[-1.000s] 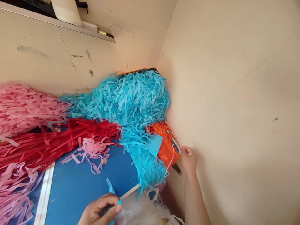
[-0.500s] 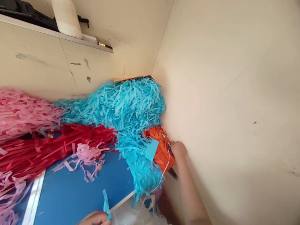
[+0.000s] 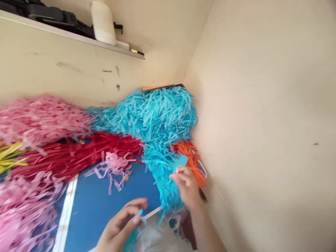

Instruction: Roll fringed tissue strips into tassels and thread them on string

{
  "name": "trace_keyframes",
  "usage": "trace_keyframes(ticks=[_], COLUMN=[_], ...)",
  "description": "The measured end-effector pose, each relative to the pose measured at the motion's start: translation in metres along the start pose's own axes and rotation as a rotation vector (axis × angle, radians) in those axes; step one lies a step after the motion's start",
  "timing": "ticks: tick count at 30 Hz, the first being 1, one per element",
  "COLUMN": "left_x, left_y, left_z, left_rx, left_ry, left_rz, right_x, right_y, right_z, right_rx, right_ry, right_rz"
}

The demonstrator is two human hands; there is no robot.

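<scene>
My left hand is at the front edge of the blue tabletop, pinching a narrow light blue paper strip between thumb and finger. Higher and to the right, my right hand is in front of the light blue paper fringe, its fingers loosely curled and slightly apart, with nothing visible in them. Just above its fingertips is a flat, uncut blue paper tab; whether they touch I cannot tell. Orange paper fringe with a white string lies behind this hand.
Pink, red and lilac fringe covers the left side. Yellow strips lie at the left edge. A translucent plastic bag hangs below the table edge. The wall shelf carries a white bottle.
My right hand has come away from the string and orange fringe, moving left and nearer. My left hand has risen with the blue strip. The view has shifted left.
</scene>
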State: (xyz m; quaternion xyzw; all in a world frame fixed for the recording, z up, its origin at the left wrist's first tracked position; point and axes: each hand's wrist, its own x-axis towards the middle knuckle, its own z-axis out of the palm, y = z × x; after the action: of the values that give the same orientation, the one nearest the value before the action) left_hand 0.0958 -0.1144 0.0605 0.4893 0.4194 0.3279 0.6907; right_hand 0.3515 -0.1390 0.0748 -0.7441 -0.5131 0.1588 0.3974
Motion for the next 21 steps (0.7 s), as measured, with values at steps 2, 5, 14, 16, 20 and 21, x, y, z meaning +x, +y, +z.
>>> trace_keyframes(ticks=[2, 5, 14, 16, 20, 21], left_x=[0.004, 0.007, -0.002, -0.003, -0.004, -0.005], left_y=[0.004, 0.003, -0.023, -0.026, -0.02, -0.017], left_z=[0.013, 0.022, -0.014, -0.022, -0.038, -0.042], left_rx=[-0.119, -0.222, 0.154, 0.173, 0.056, -0.028], left_ry=[-0.097, -0.181, -0.166, -0.184, 0.061, 0.14], left_rz=[0.024, 0.012, -0.108, -0.159, -0.082, -0.071], right_x=[-0.025, -0.04, 0.011, 0.011, -0.016, -0.026], right_y=[-0.033, -0.058, -0.044, -0.045, -0.059, -0.064], right_z=[0.024, 0.047, 0.064, 0.064, 0.066, 0.068], right_rx=[0.27, 0.585, 1.393, 1.34, 0.788, 0.635], right_ry=[-0.208, -0.416, -0.262, -0.269, -0.315, -0.348], right_rz=[-0.142, -0.073, 0.547, 0.512, 0.156, 0.042])
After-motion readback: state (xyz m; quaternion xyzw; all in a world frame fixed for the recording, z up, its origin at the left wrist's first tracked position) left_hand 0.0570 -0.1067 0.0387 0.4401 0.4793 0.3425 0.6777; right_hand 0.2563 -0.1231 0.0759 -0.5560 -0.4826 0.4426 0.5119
